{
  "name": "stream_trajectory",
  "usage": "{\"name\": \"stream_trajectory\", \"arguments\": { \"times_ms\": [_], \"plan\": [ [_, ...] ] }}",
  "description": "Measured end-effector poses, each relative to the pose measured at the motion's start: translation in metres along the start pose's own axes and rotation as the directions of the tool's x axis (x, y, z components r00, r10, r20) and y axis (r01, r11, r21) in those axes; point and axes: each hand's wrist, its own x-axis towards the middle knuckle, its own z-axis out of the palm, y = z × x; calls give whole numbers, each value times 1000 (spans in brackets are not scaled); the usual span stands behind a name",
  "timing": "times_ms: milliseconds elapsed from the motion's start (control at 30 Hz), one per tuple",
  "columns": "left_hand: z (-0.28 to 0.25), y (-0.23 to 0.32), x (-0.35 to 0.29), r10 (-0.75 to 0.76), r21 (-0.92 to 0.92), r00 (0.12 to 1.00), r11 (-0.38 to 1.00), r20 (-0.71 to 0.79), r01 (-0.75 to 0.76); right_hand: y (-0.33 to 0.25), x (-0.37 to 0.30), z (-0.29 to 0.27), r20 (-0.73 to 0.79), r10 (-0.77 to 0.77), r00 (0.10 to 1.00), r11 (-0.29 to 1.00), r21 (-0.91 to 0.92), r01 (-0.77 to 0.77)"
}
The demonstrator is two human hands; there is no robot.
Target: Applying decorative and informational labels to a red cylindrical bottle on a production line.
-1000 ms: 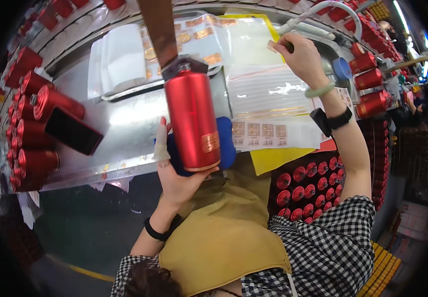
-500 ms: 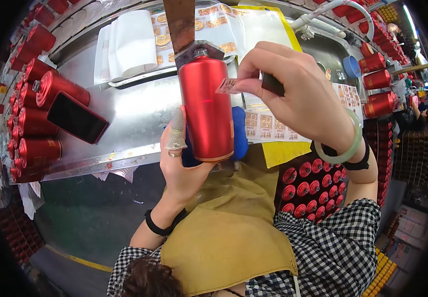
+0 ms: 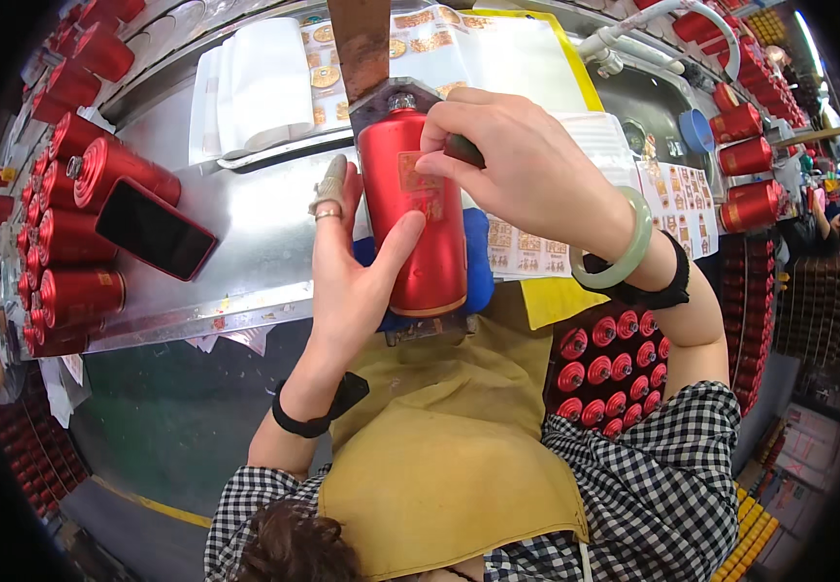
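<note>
A glossy red bottle [image 3: 422,267] lies on a blue cushion [image 3: 479,254], its metal neck pointing away from me. A clear decal [image 3: 424,199] with gold marks lies against the bottle's upper side. My right hand [image 3: 527,165] pinches the decal's upper edge, while a short dark tool handle [image 3: 463,149] is tucked between its fingers; the tool's other end is hidden. Beside the bottle's left flank is my left hand [image 3: 347,281], fingers stretched out and a pale cover on one finger. Its thumb reaches over the bottle near the decal's lower part.
A phone [image 3: 155,230] leans against stacked red bottles [image 3: 80,296] at the left. Decal sheets [image 3: 527,247] lie right of the cushion and behind it, near a white cloth [image 3: 264,87]. A brown post [image 3: 360,48] stands beyond the bottle's neck. A blue cup [image 3: 695,131] sits by the sink.
The right hand has brought the decal left and down onto the bottle. My left hand has loosened from around the bottle's lower part, and its thumb has come over the front.
</note>
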Motion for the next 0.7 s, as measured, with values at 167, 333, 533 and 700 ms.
{"name": "stream_trajectory", "arguments": {
  "times_ms": [167, 333, 533, 700],
  "plan": [
    [8, 20, 10, -176, -256, 975, 945, 132, 205, 2, 1, 7, -126, 64, 990, 995, 88, -53],
    [7, 16, 13, -203, -278, 965, 929, 166, 243, 16, -12, 31, -155, 378, 913, 844, 463, -271],
    [10, 13, 12, -244, -313, 959, 908, 146, 279, 11, -19, 60, -10, 564, 826, 543, 759, -361],
    [10, 19, 9, -237, -326, 959, 904, 156, 276, 8, -21, 62, 16, 591, 806, 423, 845, -326]
  ]
}}
